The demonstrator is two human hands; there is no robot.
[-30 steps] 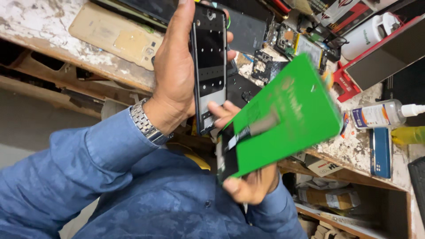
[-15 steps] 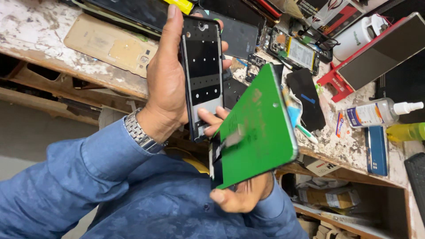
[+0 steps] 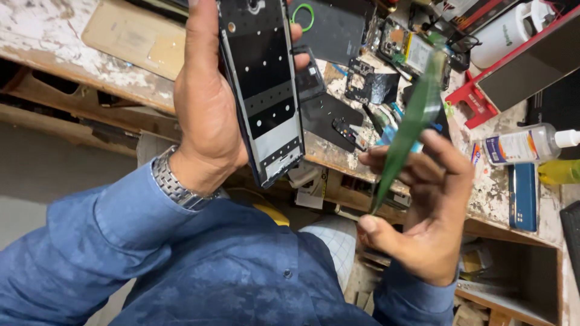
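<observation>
The left hand [image 3: 208,115] holds a long black phone frame with a metal rim and small round holes [image 3: 263,90] upright above the near edge of the bench [image 3: 36,24]; its grip is closed around the frame, the palm behind it and the fingertips curled over the far long side. A silver metal watch [image 3: 175,181] sits on this wrist, just above the blue shirt sleeve [image 3: 90,241]. The right hand [image 3: 426,217] holds a thin green flat panel [image 3: 408,127], blurred and seen almost edge-on, tilted up and away from the body; the grip pinches its lower part between the thumb below and the fingers above. The two held things are apart, with a clear gap between them. On the worn, paint-flaked bench behind lie black phone parts [image 3: 338,118], a clear plastic bottle with a white nozzle [image 3: 525,145], a dark blue phone back [image 3: 522,196] and a red stand [image 3: 477,99].
</observation>
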